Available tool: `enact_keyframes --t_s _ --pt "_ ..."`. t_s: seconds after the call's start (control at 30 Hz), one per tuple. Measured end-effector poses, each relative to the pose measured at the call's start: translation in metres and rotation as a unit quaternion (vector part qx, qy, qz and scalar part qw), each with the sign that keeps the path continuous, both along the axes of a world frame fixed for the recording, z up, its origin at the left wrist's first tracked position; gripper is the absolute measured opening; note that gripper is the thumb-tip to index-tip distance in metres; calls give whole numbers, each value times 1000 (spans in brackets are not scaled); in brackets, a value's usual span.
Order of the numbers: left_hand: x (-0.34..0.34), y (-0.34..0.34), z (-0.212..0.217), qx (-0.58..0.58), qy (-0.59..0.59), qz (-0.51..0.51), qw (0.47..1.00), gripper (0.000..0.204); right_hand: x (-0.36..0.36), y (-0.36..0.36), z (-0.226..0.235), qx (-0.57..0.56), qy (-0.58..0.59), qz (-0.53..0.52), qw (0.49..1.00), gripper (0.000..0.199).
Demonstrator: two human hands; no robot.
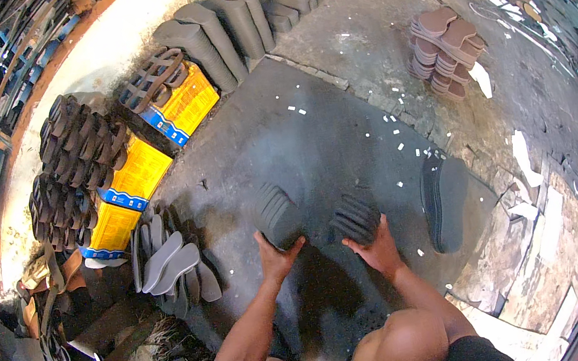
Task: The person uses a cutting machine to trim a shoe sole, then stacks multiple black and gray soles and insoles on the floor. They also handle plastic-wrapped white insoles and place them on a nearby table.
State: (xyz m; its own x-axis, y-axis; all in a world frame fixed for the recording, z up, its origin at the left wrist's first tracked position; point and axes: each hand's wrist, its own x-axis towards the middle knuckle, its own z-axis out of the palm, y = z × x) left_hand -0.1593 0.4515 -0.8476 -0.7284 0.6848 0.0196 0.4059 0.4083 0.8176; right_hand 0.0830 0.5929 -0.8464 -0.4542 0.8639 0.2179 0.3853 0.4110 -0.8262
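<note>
My left hand (276,256) is closed round the near end of a stack of dark grey shoe soles (277,212). A second stack of dark soles (355,218), its layers fanned like steps, sits in my right hand (376,246), gripped at its near end. The two stacks are held a little apart, above the dark floor. Some fingers are hidden beneath the soles. To the right of my right hand, a pile of long dark soles (448,204) lies on the floor. Light grey soles (175,263) lean in a cluster to the left of my left hand.
Yellow-and-blue boxes (138,170) stand at the left, beside heaped dark sandals (72,147); more strapped sandals (153,79) top one box. Tall stacks of grey soles (223,28) line the far wall. Brown soles (446,50) are piled far right. White scraps (523,155) litter the floor.
</note>
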Motion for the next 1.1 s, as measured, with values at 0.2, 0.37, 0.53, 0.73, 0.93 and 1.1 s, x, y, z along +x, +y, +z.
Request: enact_keyframes --t_s 0.2,0.37,0.53,0.73,0.93,1.1 --pt "-5 8 31 -372 179 -41 910 97 2 -11 39 -14 -311 -34 950 69" --pt "3 3 6 -296 146 -22 944 113 28 9 48 -168 -253 -80 949 98" --pt "-10 4 3 -285 144 -21 947 115 118 71 154 -320 66 -176 929 114" --pt "17 34 11 -177 5 14 984 118 176 109 97 -351 -70 -302 884 114" --pt "107 115 102 -4 -348 -69 935 116 173 89 132 -187 -88 -365 908 112" --pt "193 164 165 91 -513 -169 836 102 124 65 196 -166 99 -134 972 113"
